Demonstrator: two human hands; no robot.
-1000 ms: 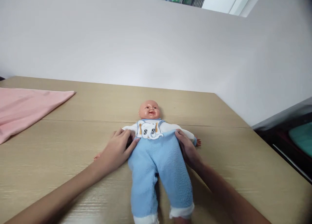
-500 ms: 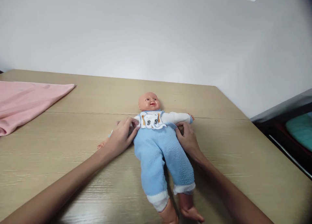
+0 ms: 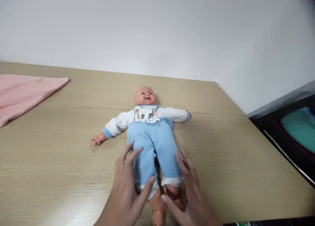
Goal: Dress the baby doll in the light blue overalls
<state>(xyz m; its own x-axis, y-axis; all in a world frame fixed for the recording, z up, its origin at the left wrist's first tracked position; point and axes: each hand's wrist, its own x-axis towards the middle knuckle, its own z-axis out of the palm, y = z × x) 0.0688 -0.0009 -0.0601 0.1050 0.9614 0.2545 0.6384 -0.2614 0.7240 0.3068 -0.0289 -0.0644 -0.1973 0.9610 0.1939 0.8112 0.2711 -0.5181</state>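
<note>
A baby doll (image 3: 147, 131) lies on its back on the wooden table (image 3: 73, 167), head toward the wall and both arms spread out. It wears blue fleece trousers and a white top with an elephant face on the chest. Beside and over the doll's leg on the left is my left hand (image 3: 128, 186), fingers spread and holding nothing. My right hand (image 3: 192, 193) is at the doll's other leg, also spread, its thumb near the feet. Whether the fingertips touch the trousers I cannot tell. My hands partly cover the lower legs.
A pink cloth (image 3: 27, 91) lies flat at the table's left side. A pale wall (image 3: 137, 32) rises behind the far edge. Past the right edge stands a dark-framed thing with a teal cloth (image 3: 300, 129) on it.
Both hands have let go of the doll's sides and drawn back toward me, to its legs, with fingers opening. The doll's arm on the left is now uncovered. The view has shifted slightly.
</note>
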